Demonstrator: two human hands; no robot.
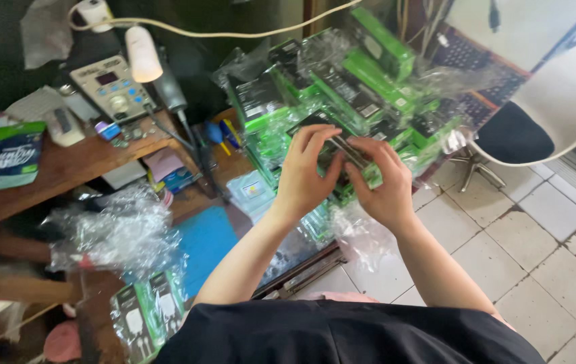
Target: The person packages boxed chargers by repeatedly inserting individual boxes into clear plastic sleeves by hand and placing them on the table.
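Note:
Both of my hands are raised over a pile of green and black boxed packs (352,87) wrapped in clear plastic film. My left hand (305,175) and my right hand (386,182) grip one small green and black pack (350,154) between them, fingers curled over its top edge. Loose clear film (359,232) hangs below my right wrist. The lower part of the held pack is hidden by my fingers.
A wooden workbench (65,165) at the left carries a grey control unit (112,84) with a display, a white lamp head (143,54) and a blue pouch (8,158). Crumpled film (116,232), a blue mat (207,243) and two more packs (150,313) lie lower left. A white chair (551,108) stands on tiled floor.

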